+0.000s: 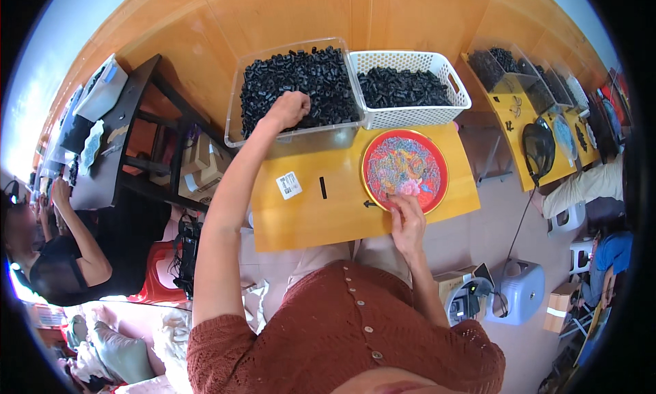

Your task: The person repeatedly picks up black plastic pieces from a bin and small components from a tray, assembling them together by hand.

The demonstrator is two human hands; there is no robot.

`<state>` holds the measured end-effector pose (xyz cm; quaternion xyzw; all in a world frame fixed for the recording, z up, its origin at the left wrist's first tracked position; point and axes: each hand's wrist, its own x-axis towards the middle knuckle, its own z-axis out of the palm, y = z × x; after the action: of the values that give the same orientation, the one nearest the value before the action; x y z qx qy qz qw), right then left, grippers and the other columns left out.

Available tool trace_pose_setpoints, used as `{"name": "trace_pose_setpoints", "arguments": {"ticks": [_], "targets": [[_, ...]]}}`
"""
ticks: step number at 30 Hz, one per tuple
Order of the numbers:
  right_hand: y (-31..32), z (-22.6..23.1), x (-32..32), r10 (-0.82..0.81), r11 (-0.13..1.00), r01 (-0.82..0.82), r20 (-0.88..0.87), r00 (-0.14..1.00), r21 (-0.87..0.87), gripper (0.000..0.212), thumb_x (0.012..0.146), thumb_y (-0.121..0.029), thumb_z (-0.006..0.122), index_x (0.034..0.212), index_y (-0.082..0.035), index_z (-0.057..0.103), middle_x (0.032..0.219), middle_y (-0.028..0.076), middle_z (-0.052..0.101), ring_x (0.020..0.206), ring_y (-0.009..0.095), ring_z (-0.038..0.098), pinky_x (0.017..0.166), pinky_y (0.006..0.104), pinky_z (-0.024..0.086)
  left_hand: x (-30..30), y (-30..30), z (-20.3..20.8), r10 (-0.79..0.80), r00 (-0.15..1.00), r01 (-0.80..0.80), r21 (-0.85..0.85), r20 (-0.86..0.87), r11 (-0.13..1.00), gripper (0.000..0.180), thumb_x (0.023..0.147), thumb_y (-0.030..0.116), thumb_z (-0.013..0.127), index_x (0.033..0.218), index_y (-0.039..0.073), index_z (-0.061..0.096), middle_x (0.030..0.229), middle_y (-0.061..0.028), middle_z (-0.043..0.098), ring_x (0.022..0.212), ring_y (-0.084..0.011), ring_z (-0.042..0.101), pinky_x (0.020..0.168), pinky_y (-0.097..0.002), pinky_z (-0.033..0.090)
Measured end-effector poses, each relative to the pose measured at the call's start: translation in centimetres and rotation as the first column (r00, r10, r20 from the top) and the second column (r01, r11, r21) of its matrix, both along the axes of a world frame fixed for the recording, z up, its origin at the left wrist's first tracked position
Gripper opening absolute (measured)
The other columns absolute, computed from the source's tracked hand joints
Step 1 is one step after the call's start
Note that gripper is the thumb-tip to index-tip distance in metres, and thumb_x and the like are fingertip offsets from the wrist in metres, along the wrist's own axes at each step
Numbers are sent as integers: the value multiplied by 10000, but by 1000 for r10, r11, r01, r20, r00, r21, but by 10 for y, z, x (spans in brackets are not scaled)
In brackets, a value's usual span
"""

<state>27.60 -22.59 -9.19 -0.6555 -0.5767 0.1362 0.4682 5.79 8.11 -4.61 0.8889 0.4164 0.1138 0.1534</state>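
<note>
My left hand (pixel 290 109) reaches into a clear plastic bin (pixel 230 117) heaped with small black plastic parts (pixel 301 80). Its fingers are curled closed over the parts, and what they hold is hidden. Close to me, my right hand (pixel 408 220) is at the near edge of a round red tray (pixel 439 169) with a gold rim. Thumb and fingers there are drawn together in a pinch; anything between them is too small to make out. Many tiny silvery pieces (pixel 403 155) cover the tray's flowered bottom. A small black part (pixel 370 203) lies by the tray's left edge.
Beside the bin stands a white perforated basket (pixel 417 114) of black parts. A black strip (pixel 323 187) and a white printed label (pixel 288 185) lie on the yellow table (pixel 294 223). Co-workers sit at left and right; a blue-grey stool (pixel 523 291) stands on the floor.
</note>
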Motion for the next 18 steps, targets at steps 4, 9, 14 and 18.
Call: {"name": "trace_pose_setpoints", "arguments": {"ticks": [4,9,14,18], "targets": [[3,5,12,-36,997,35,21,999,66,145,764,48,544,898,21,593,866,156,569,796,314,578,695,355,464,-16,-5,4,46,969,-55,29,242,998,95,663,19,642,757,13,643,702,-144,635,667,-236,630,636,-322,496],[13,12,36,-125,990,126,-21,992,61,124,768,37,551,883,27,597,827,158,571,758,310,581,681,351,464,-43,-25,29,398,729,-222,-358,558,907,174,677,49,725,791,8,601,670,-32,598,591,-81,557,500,-200,440],[31,-3,54,-62,995,65,53,997,-73,107,742,37,569,845,30,597,782,161,576,684,295,581,651,353,468,-41,-104,57,384,640,-50,-463,665,885,198,692,-3,699,764,55,524,660,-5,576,599,-68,552,514,-183,419],[46,-10,55,19,984,11,165,986,-177,123,687,53,569,801,28,609,735,161,613,702,290,616,640,376,481,-35,-174,28,465,630,-8,-594,622,804,229,689,-36,694,753,70,503,672,9,556,582,-53,529,503,-201,433]]}}
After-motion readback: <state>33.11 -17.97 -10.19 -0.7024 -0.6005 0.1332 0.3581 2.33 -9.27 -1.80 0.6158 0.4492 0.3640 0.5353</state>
